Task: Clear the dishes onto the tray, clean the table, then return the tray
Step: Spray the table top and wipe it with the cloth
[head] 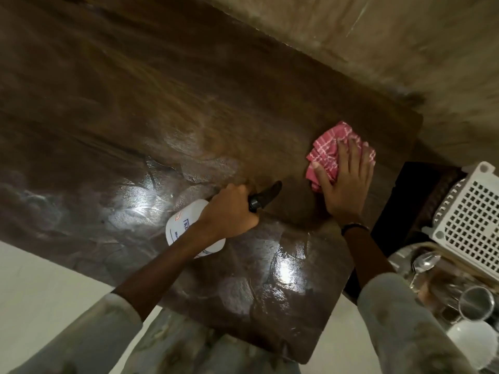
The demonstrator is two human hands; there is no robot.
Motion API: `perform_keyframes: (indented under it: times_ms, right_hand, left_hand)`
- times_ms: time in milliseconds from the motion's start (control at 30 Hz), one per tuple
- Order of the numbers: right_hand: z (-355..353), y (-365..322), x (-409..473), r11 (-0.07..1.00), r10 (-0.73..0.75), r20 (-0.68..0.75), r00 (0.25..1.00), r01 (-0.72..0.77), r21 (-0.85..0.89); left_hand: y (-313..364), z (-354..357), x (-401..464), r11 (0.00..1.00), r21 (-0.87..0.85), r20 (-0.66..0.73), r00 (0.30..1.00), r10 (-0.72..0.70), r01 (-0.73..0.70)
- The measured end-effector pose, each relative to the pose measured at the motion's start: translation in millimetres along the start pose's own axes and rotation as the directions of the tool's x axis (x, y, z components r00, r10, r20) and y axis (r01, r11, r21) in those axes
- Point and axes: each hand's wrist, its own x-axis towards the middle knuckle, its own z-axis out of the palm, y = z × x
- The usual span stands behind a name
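Note:
A glossy brown table [162,130] fills most of the view, with wet shiny patches near its front edge. My left hand [229,211] grips a white spray bottle [183,225] with a black nozzle, held just above the table and pointing right. My right hand [347,182] lies flat with fingers spread on a folded pink checked cloth [329,152], pressing it onto the table near the right edge. At the lower right a tray [402,257] holds a spoon [425,263], a steel cup [476,303] and a white bowl [469,346].
A white perforated plastic basket [475,211] stands at the right, beside the tray. A beige wall [405,49] runs along the table's far side. Pale floor [40,279] shows at the lower left, below the table's front edge.

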Motion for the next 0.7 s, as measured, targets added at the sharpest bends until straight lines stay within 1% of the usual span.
perform_keyframes:
  times_ms: [167,267,333,467,567,633,700]
  right_hand:
    - [3.0,4.6,-13.6,1.000,0.004,0.014,1.000,-0.003,-0.031]
    - [6.1,-9.5,-7.7,0.999,0.041,-0.013,0.999,-0.041,-0.017]
    - [10.4,-27.2,3.1,1.000,0.017,-0.014,1.000,-0.018,-0.013]
    - [28.8,-82.9,17.4,0.990,-0.141,0.052,0.989,0.141,-0.007]
    - [42.9,-115.8,-5.2,0.959,-0.283,0.082,0.956,0.282,0.024]
    - [45.8,-115.8,-32.5,0.920,-0.392,0.108,0.914,0.389,0.047]
    - [42.2,-95.1,-58.3,0.883,-0.467,0.142,0.873,0.469,0.023]
  left_hand:
    - [-7.9,5.7,-7.3,1.000,-0.003,0.004,1.000,0.001,-0.001]
    - [-14.5,3.0,-12.5,0.999,-0.025,-0.057,0.998,-0.023,0.022]
    - [-19.4,0.5,-16.8,0.998,-0.046,-0.078,0.996,-0.038,0.035]
    - [-29.8,-1.1,-27.8,0.992,-0.129,-0.101,0.995,-0.001,-0.012]
    - [-32.3,-2.2,-37.2,0.981,-0.184,-0.125,0.992,0.032,-0.055]
    - [-31.3,-1.5,-42.4,0.974,-0.213,-0.131,0.990,0.048,-0.076]
    - [-32.2,0.6,-44.1,0.973,-0.218,-0.114,0.992,0.049,-0.073]
